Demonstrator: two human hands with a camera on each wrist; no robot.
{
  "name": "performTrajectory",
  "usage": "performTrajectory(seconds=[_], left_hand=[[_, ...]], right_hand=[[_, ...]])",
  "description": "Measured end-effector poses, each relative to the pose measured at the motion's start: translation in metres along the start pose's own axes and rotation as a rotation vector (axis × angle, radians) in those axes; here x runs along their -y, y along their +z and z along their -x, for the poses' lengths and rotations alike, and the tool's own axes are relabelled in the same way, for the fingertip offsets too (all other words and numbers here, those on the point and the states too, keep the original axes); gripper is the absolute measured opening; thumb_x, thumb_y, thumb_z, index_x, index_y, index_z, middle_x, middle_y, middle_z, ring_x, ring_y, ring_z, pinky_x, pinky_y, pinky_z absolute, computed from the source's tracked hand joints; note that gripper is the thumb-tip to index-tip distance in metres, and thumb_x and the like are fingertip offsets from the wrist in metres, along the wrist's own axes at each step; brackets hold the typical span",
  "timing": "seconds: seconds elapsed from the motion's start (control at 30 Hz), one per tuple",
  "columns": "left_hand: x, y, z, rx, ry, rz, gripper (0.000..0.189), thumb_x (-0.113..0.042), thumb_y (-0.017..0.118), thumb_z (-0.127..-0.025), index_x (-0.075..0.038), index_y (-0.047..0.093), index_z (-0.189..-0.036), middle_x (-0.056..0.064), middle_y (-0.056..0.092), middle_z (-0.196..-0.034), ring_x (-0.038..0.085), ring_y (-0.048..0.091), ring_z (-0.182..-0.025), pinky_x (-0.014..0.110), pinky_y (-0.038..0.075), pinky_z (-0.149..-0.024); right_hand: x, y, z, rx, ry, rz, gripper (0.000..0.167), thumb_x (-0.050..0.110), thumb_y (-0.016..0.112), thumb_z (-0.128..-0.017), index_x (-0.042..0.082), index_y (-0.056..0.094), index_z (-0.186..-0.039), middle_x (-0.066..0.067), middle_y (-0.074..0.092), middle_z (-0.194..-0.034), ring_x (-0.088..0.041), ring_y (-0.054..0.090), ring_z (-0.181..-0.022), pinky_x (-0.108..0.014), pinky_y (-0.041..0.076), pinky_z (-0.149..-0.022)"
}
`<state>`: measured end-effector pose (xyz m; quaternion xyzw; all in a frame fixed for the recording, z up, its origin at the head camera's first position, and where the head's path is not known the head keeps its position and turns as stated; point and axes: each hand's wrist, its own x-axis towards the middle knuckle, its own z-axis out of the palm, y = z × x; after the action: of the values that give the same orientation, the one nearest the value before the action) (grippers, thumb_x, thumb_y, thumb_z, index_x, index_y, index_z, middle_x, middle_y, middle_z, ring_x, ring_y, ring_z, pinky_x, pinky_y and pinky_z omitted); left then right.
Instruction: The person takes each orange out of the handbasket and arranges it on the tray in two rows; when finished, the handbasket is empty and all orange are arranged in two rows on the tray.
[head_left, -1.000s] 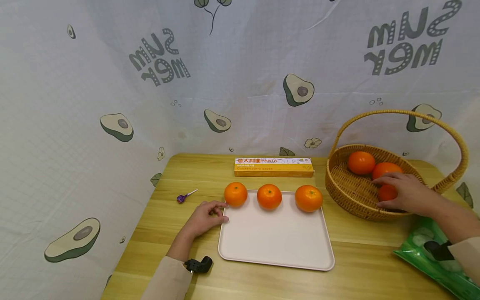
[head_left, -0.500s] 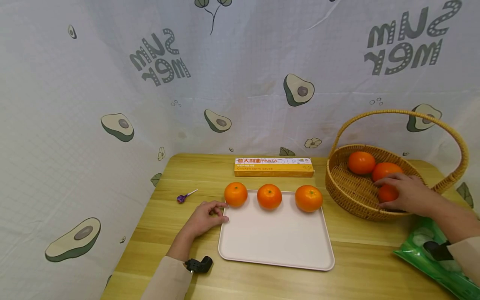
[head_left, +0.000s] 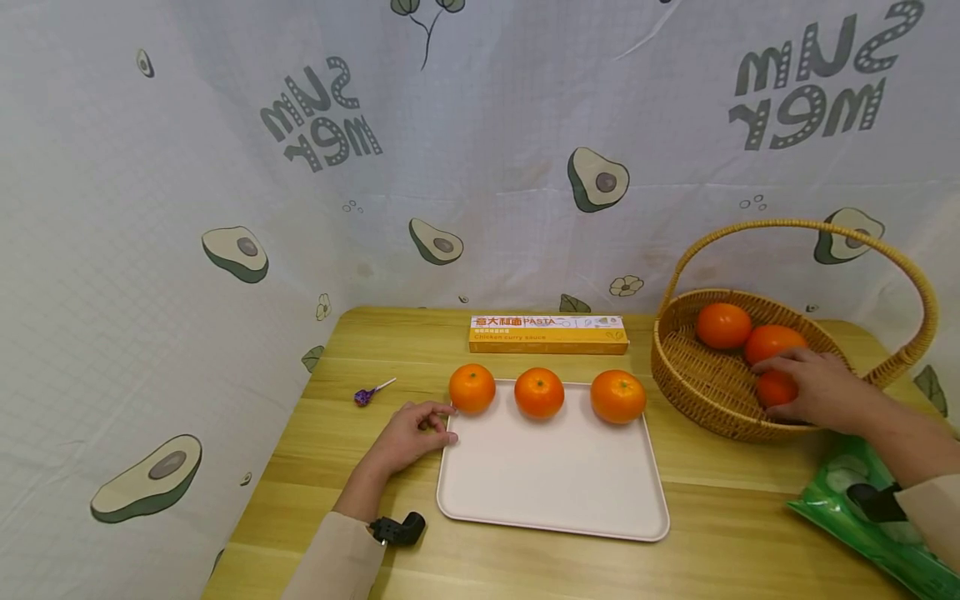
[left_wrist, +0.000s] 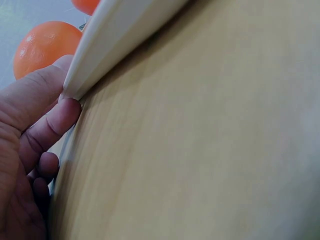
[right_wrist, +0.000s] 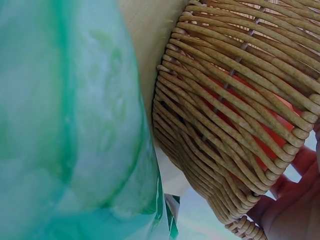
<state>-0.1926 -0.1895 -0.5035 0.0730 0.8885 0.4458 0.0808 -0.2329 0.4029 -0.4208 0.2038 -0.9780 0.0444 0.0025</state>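
In the head view my left hand (head_left: pixel 408 435) is at the left rim of a pale tray (head_left: pixel 551 483). The left wrist view shows its thumb and index finger pinching the tray edge (left_wrist: pixel 107 47). Along the tray's far side sit an orange (head_left: pixel 472 388), a second orange (head_left: pixel 538 393) and a third orange (head_left: pixel 617 396). My right hand (head_left: pixel 828 392) reaches into a wicker basket (head_left: pixel 701 396), fingers and thumb curled round a red-orange round fruit (head_left: pixel 776 388). Another such fruit (head_left: pixel 723 325) and one more like it (head_left: pixel 774 340) lie behind. The basket wall partly hides that hand in the right wrist view.
A pasta box (head_left: pixel 548 335) lies behind the tray. A purple lollipop (head_left: pixel 364 397) is on the wooden table (head_left: pixel 315 467) left of it. A green packet (head_left: pixel 862 508) lies under the right forearm, before the basket, whose tall handle (head_left: pixel 795 223) arches above.
The fingers and thumb of my right hand have shifted slightly right at the fruit in the basket. My left hand, the tray and its oranges stay in place.
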Motion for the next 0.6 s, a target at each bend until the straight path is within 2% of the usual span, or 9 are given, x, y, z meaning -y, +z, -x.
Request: performTrajectory(seconds=[0.37, 0.6], left_hand=[[0.0009, 0.0, 0.0001, 0.003, -0.006, -0.016, 0.032, -0.028, 0.084, -0.085, -0.022, 0.073, -0.115, -0.01, 0.067, -0.084, 0.014, 0.048, -0.087, 0.028, 0.037, -0.079], [0.0028, 0.0003, -0.0013, 0.0, 0.008, -0.009, 0.032, -0.029, 0.084, -0.085, -0.02, 0.074, -0.114, -0.008, 0.067, -0.084, 0.015, 0.047, -0.087, 0.028, 0.036, -0.079]], right_hand=[[-0.0018, -0.0023, -0.0002, 0.05, 0.026, -0.012, 0.05, 0.019, 0.088, -0.074, -0.004, 0.068, -0.113, -0.039, 0.058, -0.116, -0.054, 0.053, -0.108, -0.064, 0.036, -0.088], [-0.001, -0.0025, 0.0, 0.037, 0.026, -0.017, 0.049, 0.019, 0.089, -0.073, -0.004, 0.069, -0.111, -0.038, 0.058, -0.116, -0.054, 0.054, -0.106, -0.065, 0.037, -0.087]])
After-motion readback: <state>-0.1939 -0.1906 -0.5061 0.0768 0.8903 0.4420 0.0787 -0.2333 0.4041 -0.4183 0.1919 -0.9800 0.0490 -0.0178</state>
